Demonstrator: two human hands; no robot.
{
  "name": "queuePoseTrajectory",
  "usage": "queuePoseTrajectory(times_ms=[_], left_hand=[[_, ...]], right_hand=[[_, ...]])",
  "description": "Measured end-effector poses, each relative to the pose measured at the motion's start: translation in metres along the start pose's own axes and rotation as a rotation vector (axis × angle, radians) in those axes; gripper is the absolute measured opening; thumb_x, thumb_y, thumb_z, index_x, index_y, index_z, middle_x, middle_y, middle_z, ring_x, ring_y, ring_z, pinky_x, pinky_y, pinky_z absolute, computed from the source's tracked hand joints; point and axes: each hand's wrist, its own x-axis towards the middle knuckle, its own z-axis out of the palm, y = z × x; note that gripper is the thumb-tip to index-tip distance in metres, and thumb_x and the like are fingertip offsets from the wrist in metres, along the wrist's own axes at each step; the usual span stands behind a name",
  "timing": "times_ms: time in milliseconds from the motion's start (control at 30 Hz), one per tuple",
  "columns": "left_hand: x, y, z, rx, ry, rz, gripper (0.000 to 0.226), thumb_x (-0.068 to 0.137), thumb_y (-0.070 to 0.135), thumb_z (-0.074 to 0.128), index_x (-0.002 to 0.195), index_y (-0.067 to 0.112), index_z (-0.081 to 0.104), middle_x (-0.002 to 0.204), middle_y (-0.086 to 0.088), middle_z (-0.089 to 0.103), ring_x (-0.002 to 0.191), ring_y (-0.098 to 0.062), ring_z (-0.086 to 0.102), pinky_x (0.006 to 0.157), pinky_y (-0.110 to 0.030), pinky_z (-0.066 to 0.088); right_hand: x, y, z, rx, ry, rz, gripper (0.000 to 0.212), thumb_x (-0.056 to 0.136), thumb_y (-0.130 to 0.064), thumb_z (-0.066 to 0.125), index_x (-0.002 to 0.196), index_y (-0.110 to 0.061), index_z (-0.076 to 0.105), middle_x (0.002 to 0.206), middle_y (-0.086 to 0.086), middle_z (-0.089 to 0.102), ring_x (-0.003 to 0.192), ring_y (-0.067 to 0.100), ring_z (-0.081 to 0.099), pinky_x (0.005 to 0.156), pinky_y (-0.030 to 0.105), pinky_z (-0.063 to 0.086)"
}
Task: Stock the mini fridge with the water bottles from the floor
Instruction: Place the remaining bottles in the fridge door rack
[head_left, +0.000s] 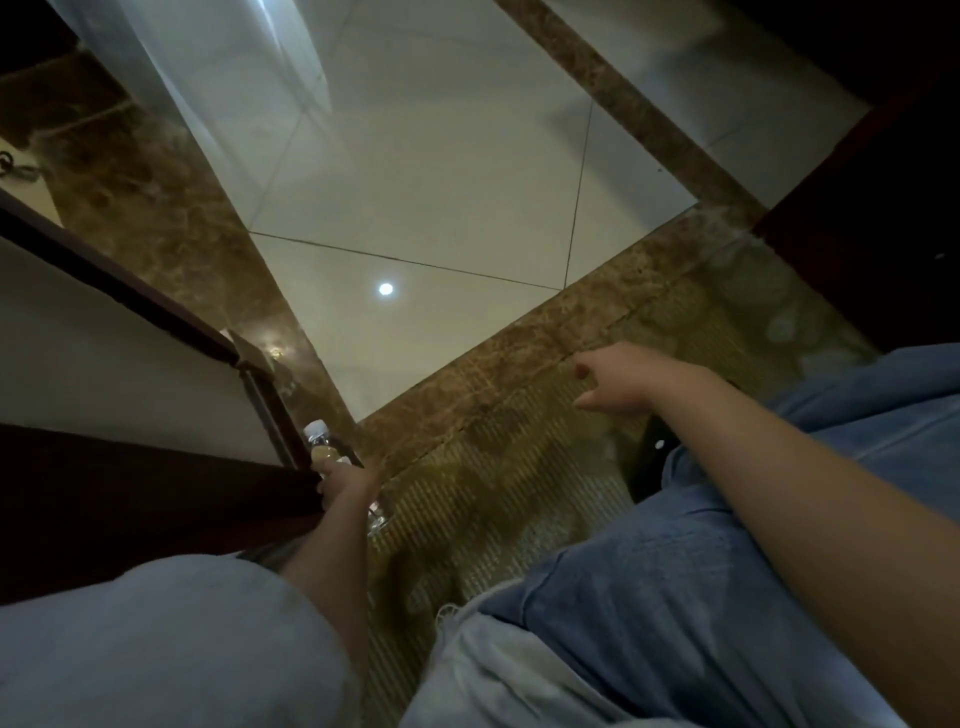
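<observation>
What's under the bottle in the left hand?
Patterned carpet beside the dark cabinet. The left hand grips the water bottle and covers most of its lower part, so floor contact cannot be told.

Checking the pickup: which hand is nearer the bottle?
Left. The left hand holds the bottle around its body; the right hand is open and apart from it, off to the right.

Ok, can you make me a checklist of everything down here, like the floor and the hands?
Surface: glossy pale floor tiles with a brown marble border; patterned carpet nearer the knees.
Job's things: one water bottle, white cap; fridge not clearly seen.
Clutter: nothing seen.
Grippers: left hand grips the bottle; right hand open, holding nothing.
Cables: maybe a dark cord at the far left edge, too small to tell.
Surroundings: dark wood cabinet on the left.
</observation>
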Motion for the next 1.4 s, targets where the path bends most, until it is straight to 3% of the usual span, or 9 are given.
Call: queuePoseTrajectory(times_ms=[133,233,433,567,767,900,1000,1267,1400], left_hand=[[0.002,0.009,0.006,0.021,0.103,-0.020,0.072,0.095,0.022,0.050,0.150,0.006,0.007,0.146,-0.026,0.027,0.132,-0.043,0.034,0.107,-0.050,0.029],[0.000,0.012,0.005,0.048,0.109,0.000,0.071,0.089,0.027,0.060,0.146,0.007,0.023,0.140,-0.025,0.038,0.125,-0.042,0.043,0.101,-0.050,0.040],[-0.041,0.055,0.006,-0.054,-0.044,0.207,0.061,0.079,0.018,0.071,0.131,0.002,0.043,0.127,-0.019,0.055,0.113,-0.036,0.057,0.091,-0.041,0.050],[-0.097,0.099,0.004,-0.153,-0.192,0.541,0.046,0.083,0.015,0.069,0.124,0.010,0.047,0.115,-0.011,0.061,0.101,-0.030,0.063,0.082,-0.041,0.054],[-0.185,0.150,-0.010,-0.165,-0.239,1.024,0.058,0.076,0.018,0.075,0.127,0.016,0.048,0.116,0.004,0.055,0.103,-0.012,0.054,0.083,-0.026,0.046],[-0.228,0.163,-0.008,-0.139,-0.235,1.241,0.063,0.071,0.022,0.079,0.125,0.018,0.047,0.117,0.003,0.056,0.104,-0.015,0.056,0.086,-0.029,0.051],[-0.256,0.169,0.000,-0.121,-0.251,1.331,0.066,0.071,0.025,0.080,0.126,0.018,0.046,0.120,0.000,0.056,0.106,-0.016,0.057,0.088,-0.032,0.054],[-0.352,0.219,0.005,-0.222,-0.214,1.608,0.065,0.072,0.037,0.077,0.128,0.018,0.049,0.119,0.000,0.059,0.106,-0.014,0.057,0.089,-0.033,0.052],[-0.416,0.250,0.013,-0.059,-0.267,1.672,0.052,0.075,0.044,0.073,0.117,0.019,0.054,0.104,0.009,0.061,0.097,-0.010,0.058,0.074,-0.022,0.048]], right_hand=[[-0.003,0.003,0.003,0.018,-0.022,0.008,0.040,0.095,-0.032,0.052,0.131,-0.016,0.049,0.129,0.007,0.053,0.111,0.024,0.053,0.086,0.032,0.044],[-0.004,0.003,0.004,0.024,-0.025,0.010,0.039,0.094,-0.033,0.053,0.129,-0.017,0.051,0.126,0.006,0.054,0.108,0.023,0.053,0.085,0.032,0.045],[-0.003,0.005,-0.001,0.031,0.027,0.016,0.041,0.094,-0.034,0.053,0.131,-0.016,0.049,0.127,0.007,0.055,0.109,0.024,0.054,0.085,0.032,0.045],[0.002,0.008,-0.011,0.249,0.168,0.025,0.055,0.092,-0.039,0.056,0.140,-0.016,0.041,0.137,0.009,0.050,0.120,0.026,0.051,0.095,0.037,0.045],[0.000,0.013,-0.037,0.969,0.358,-0.034,0.080,0.087,-0.050,0.059,0.149,-0.017,0.020,0.148,0.009,0.040,0.129,0.027,0.045,0.102,0.041,0.041],[-0.012,0.015,-0.055,1.279,0.515,-0.078,0.064,0.088,-0.046,0.060,0.139,-0.017,0.038,0.130,0.005,0.055,0.117,0.023,0.056,0.096,0.038,0.047],[-0.030,0.019,-0.061,1.314,0.658,-0.081,0.046,0.090,-0.041,0.059,0.127,-0.016,0.047,0.117,0.002,0.059,0.105,0.018,0.059,0.089,0.035,0.049],[-0.102,0.083,-0.119,1.248,1.028,-0.146,0.039,0.091,-0.039,0.058,0.122,-0.017,0.052,0.110,-0.003,0.063,0.099,0.013,0.061,0.087,0.033,0.051],[-0.147,0.126,-0.138,1.334,1.237,-0.135,0.039,0.091,-0.032,0.060,0.124,-0.012,0.052,0.112,0.003,0.062,0.100,0.015,0.061,0.082,0.030,0.051]])
